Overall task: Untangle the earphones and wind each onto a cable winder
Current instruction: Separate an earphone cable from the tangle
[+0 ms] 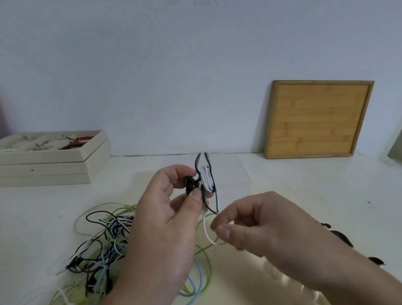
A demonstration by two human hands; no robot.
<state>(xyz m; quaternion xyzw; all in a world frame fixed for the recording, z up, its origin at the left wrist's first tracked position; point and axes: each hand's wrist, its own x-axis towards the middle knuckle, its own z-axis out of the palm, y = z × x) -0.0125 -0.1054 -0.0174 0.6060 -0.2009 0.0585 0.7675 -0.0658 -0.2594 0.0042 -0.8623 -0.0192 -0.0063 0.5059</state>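
One earphone is being wound, and plenty is left to do, by the look of it: spread over the pale worktop [278,178] lies a big tangle of cables [102,241], black, white, green and pale blue strands all looped through each other on the left side, none of it sorted yet. Against the back wall leans a wooden board [319,118], and off to the left sits a beige tray [44,158] holding red beads and other small bits. Now the hands, up above the worktop in the middle. The left hand [166,212] has its fingers curled, thumb and fingertips pinching a dark cable winder [192,185] with white cord [208,178] already wrapped round it in several neat turns, dark loops sticking up beside the wrap. The right hand [257,221] sits just beside it, fingers curled in, thumb and forefinger pinching the loose white tail [206,231] that runs down from the winder. I'd judge this winding is nearly done, only a short tail to tuck; every other earphone waits in the tangle. A few dark small pieces [339,236] lie near the right forearm, too blurred to name.
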